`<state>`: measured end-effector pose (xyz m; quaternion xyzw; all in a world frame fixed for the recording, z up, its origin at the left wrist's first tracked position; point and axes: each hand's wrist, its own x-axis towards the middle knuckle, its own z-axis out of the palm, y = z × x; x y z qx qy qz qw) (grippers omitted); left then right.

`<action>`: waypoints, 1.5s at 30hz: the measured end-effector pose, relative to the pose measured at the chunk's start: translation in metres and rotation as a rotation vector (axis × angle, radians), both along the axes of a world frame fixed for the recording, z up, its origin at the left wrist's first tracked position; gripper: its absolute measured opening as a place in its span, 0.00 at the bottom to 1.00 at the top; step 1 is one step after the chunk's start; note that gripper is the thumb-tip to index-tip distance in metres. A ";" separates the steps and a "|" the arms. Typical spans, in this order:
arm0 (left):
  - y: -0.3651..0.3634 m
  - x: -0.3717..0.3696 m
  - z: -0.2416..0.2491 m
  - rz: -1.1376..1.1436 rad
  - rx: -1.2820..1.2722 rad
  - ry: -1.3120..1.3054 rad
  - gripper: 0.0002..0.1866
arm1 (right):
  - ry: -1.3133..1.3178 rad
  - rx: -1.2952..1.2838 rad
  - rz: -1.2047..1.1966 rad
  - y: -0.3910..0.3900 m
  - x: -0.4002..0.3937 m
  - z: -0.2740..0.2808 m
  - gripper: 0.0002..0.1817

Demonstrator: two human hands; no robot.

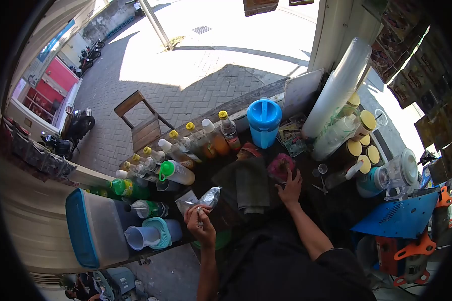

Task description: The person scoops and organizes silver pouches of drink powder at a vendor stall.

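My left hand [200, 223] holds up a small silvery sachet [209, 197] over the near side of the dark counter [331, 210]. My right hand [290, 189] rests flat on the counter, fingers spread, its fingertips touching a pink crumpled bag [281, 165]. Between the two hands lies a folded dark green cloth [250, 186]. A blue lidded jug [264, 120] stands behind the pink bag.
Several syrup bottles with yellow and white caps [186, 145] line the counter's left edge. A grey cooler box with blue lid [95, 228] and a clear measuring jug [140, 237] stand at the left. A stack of plastic cups [339, 85], lidded jars [361, 145] and a blender [397, 173] stand right.
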<state>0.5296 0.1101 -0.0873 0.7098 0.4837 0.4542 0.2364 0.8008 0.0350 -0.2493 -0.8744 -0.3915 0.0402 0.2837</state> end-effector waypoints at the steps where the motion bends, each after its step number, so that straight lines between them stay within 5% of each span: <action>1: 0.003 -0.003 -0.003 0.055 0.032 0.139 0.12 | -0.030 -0.044 -0.047 0.000 0.003 0.005 0.36; 5: 0.001 -0.002 -0.015 -0.012 -0.063 0.189 0.10 | 0.015 0.025 0.072 -0.004 0.033 -0.029 0.33; 8: -0.008 0.009 -0.028 -0.110 -0.095 0.182 0.08 | 0.310 -0.056 0.137 -0.014 0.044 -0.016 0.27; 16: -0.009 0.020 -0.029 -0.173 -0.119 0.237 0.08 | -0.248 0.070 0.300 -0.004 0.033 0.000 0.17; 22: -0.005 0.015 -0.030 -0.229 -0.220 0.207 0.09 | -0.063 0.046 0.224 -0.003 0.035 -0.030 0.08; 31: -0.005 0.022 -0.037 -0.188 -0.237 0.161 0.10 | -0.262 0.118 0.501 -0.005 0.022 -0.011 0.19; 45: -0.003 0.015 -0.043 -0.241 -0.300 0.136 0.10 | -0.196 0.068 0.301 0.020 0.011 -0.034 0.15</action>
